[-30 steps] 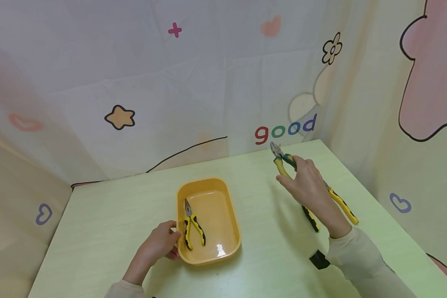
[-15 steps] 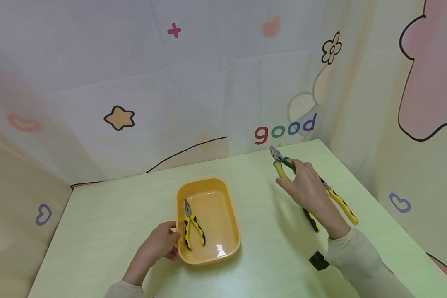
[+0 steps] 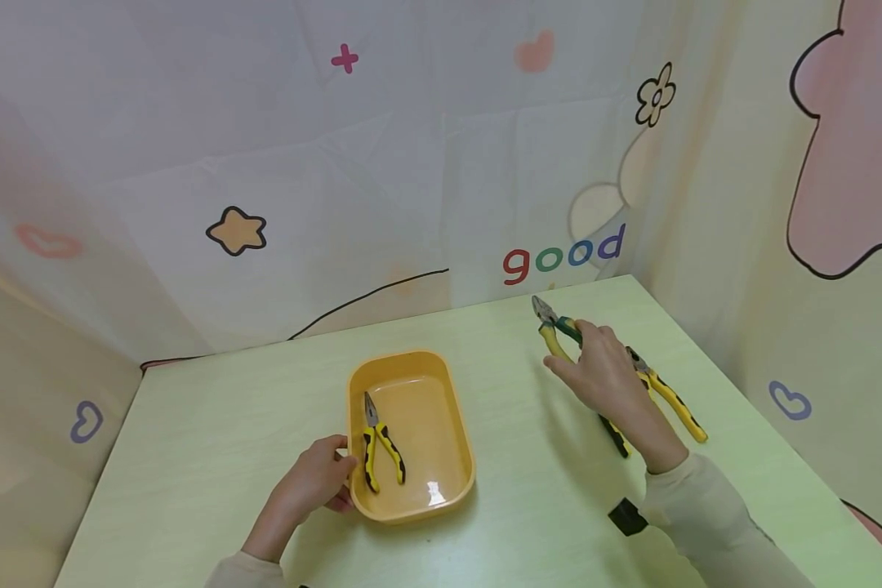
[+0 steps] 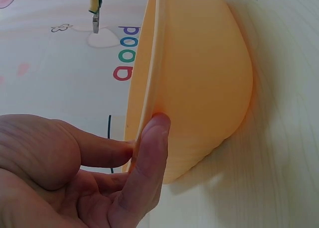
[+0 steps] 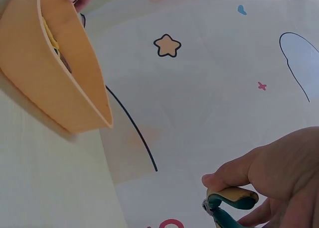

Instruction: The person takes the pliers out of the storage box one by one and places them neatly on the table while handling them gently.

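Observation:
My left hand pinches the left rim of a yellow-orange plastic tray; in the left wrist view, thumb and fingers grip either side of its edge. Inside that tray lie needle-nose pliers with yellow and black handles, spread apart. Over the right side of the table, my right hand holds combination pliers with green and yellow handles, their metal nose pointing up and away. The right wrist view shows the thumb along one handle. Beneath the right hand, another pair of yellow and black pliers is partly hidden.
A pale green-yellow table stands against a printed curtain at the back and on both sides. Near the right cuff is a small black block. The table's right edge runs close beside the pliers there.
My right hand has sunk slightly with the combination pliers, showing more of the pliers on the table. The left hand and the tray have stayed put.

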`<state>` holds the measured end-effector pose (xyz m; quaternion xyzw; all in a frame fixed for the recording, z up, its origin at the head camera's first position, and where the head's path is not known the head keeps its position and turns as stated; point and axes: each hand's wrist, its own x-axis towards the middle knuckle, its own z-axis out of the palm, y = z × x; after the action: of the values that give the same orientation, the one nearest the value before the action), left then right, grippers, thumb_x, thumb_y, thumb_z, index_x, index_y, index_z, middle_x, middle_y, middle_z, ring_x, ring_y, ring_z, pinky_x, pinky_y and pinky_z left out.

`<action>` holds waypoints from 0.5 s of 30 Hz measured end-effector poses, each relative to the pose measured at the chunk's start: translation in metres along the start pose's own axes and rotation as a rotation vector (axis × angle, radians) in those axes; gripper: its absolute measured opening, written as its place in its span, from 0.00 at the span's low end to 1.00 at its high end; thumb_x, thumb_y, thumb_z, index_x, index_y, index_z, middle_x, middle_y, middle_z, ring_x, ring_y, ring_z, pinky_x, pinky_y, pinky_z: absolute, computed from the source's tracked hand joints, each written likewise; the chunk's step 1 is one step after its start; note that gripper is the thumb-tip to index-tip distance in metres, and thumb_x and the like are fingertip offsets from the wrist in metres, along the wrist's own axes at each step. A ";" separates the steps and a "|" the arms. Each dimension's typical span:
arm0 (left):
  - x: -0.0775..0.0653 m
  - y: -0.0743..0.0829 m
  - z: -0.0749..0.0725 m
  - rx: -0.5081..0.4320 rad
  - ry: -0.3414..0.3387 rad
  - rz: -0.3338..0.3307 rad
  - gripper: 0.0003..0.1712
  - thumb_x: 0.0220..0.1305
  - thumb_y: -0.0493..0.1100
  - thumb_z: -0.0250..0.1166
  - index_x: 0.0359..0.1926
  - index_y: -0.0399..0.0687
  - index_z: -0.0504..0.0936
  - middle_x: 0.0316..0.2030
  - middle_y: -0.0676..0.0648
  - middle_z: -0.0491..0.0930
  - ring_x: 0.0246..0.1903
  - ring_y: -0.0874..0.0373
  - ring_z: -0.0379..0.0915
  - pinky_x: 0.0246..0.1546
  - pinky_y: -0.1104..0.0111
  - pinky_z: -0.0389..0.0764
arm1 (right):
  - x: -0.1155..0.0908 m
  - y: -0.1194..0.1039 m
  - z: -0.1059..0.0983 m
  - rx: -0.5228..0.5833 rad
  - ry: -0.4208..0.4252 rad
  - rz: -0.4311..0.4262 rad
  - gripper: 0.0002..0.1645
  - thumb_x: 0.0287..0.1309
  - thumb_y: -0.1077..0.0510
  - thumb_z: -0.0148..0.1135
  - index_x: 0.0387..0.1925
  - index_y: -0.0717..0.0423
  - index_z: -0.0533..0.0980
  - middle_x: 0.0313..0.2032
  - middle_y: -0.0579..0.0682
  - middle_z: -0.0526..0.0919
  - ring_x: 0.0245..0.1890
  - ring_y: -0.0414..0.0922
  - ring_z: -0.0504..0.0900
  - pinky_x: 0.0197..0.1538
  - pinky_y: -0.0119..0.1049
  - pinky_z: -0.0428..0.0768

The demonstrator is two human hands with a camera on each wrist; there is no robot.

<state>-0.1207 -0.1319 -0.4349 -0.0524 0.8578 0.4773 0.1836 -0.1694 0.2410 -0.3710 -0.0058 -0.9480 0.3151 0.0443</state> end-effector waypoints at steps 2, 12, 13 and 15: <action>0.000 0.000 0.000 0.001 0.001 -0.002 0.21 0.76 0.33 0.53 0.65 0.26 0.70 0.33 0.38 0.78 0.18 0.54 0.78 0.21 0.63 0.86 | 0.000 0.001 0.001 0.000 -0.008 0.008 0.47 0.65 0.51 0.68 0.71 0.78 0.60 0.54 0.73 0.73 0.45 0.60 0.74 0.50 0.58 0.79; 0.001 0.000 0.001 0.006 0.002 -0.010 0.22 0.75 0.33 0.53 0.65 0.26 0.70 0.33 0.38 0.77 0.18 0.53 0.79 0.21 0.63 0.87 | 0.000 0.003 0.006 -0.029 -0.025 0.037 0.47 0.66 0.50 0.68 0.71 0.77 0.60 0.59 0.75 0.71 0.51 0.63 0.73 0.58 0.64 0.77; 0.001 0.000 0.001 0.006 0.001 -0.011 0.22 0.75 0.33 0.53 0.66 0.26 0.69 0.33 0.38 0.77 0.18 0.53 0.79 0.21 0.63 0.87 | 0.000 0.003 0.006 -0.033 -0.024 0.036 0.47 0.66 0.50 0.68 0.71 0.77 0.60 0.59 0.75 0.71 0.51 0.63 0.73 0.57 0.64 0.77; 0.001 0.000 0.001 0.009 0.000 -0.012 0.22 0.75 0.33 0.53 0.66 0.26 0.69 0.34 0.38 0.77 0.19 0.53 0.79 0.21 0.63 0.87 | 0.000 0.004 0.007 -0.036 -0.019 0.027 0.46 0.66 0.50 0.68 0.70 0.78 0.60 0.58 0.75 0.72 0.50 0.63 0.74 0.56 0.63 0.78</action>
<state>-0.1213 -0.1307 -0.4360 -0.0569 0.8597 0.4721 0.1866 -0.1702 0.2398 -0.3791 -0.0165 -0.9538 0.2985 0.0306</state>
